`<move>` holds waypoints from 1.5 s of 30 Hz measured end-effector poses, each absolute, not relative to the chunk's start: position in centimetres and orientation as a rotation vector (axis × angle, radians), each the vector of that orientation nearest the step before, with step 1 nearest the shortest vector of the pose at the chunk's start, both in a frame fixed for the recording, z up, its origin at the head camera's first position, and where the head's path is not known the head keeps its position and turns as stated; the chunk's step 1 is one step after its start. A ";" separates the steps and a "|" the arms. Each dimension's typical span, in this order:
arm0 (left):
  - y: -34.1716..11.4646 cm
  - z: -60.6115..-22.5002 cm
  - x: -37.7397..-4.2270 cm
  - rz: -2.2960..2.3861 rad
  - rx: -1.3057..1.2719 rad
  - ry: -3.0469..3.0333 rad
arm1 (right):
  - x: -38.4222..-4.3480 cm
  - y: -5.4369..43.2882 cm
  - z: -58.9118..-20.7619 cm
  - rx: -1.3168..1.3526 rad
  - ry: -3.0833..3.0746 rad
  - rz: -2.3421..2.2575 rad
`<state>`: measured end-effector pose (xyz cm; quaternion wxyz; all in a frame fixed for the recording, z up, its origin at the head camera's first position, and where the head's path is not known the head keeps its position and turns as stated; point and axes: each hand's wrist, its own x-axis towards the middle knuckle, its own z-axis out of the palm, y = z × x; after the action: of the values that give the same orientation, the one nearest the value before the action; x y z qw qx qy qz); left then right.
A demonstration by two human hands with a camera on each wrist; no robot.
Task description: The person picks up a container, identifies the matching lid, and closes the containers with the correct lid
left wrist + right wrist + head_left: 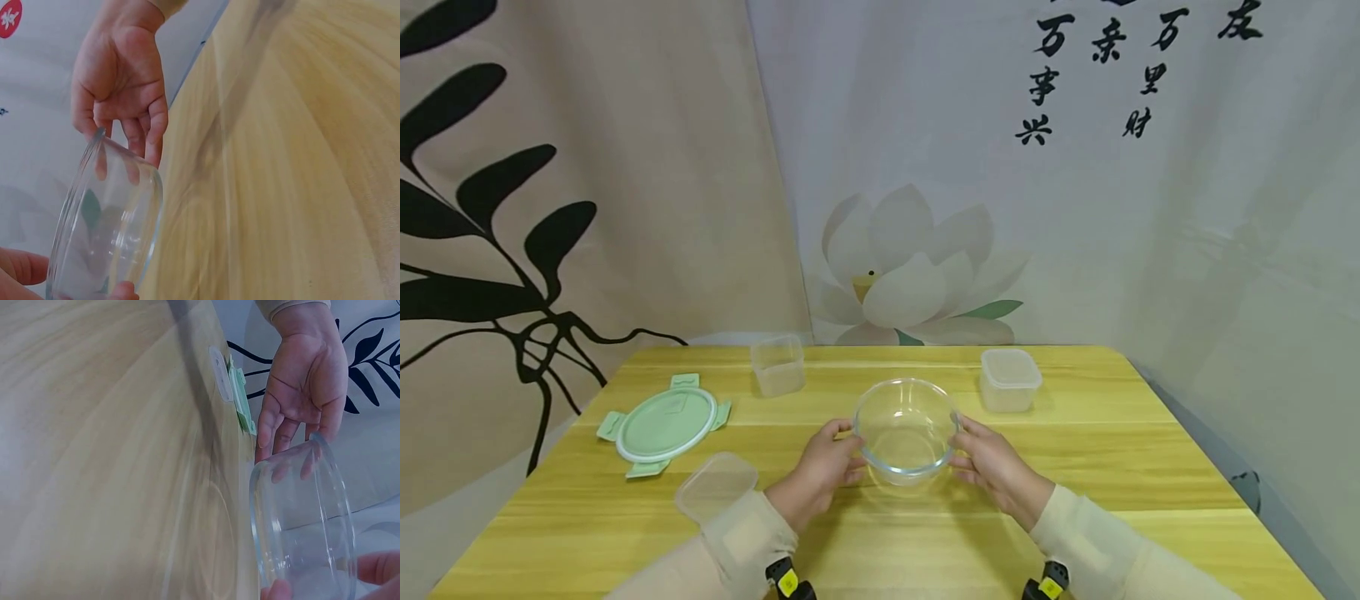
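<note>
Both hands grip a round clear glass bowl (907,433) at the middle of the table, one from each side. My left hand (823,468) pinches the left rim, thumb on top and fingers against the outer wall. The right hand (996,467) holds the opposite rim in the same way. Seen in the left wrist view, the bowl (112,212) stays upright close over the wood, with the right hand (125,94) at its far side. From the right wrist, the left hand (306,381) shows beyond the bowl (300,512). Nothing shows inside the bowl.
On the left lies a green round lid (668,423) with fold-out clips, and nearer, a clear flat lid (717,487) beside the left sleeve. A clear plastic box (778,367) without a lid stands at the back left; a lidded box (1010,382) stands back right. A wooden table (1150,467) bears everything.
</note>
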<state>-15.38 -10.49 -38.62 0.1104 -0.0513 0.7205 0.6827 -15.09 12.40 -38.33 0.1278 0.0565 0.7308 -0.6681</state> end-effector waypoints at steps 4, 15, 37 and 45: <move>-10.4 -38.8 -15.0 2.013 -0.152 2.106 | -14.8 12.5 -38.6 0.161 2.117 -1.949; -10.4 -39.3 -14.5 2.010 -0.159 2.097 | -14.2 12.5 -39.2 0.181 2.118 -1.944; -10.6 -40.4 -14.7 2.036 -0.158 2.086 | -14.9 11.9 -40.7 0.221 2.099 -1.975; -10.8 -40.7 -14.9 2.029 -0.149 2.082 | -15.1 11.7 -40.9 0.229 2.099 -1.980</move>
<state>-14.90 -10.75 -40.69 0.1151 -0.0507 0.7105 0.6924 -15.09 11.70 -40.85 0.1233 0.0784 0.7197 -0.6787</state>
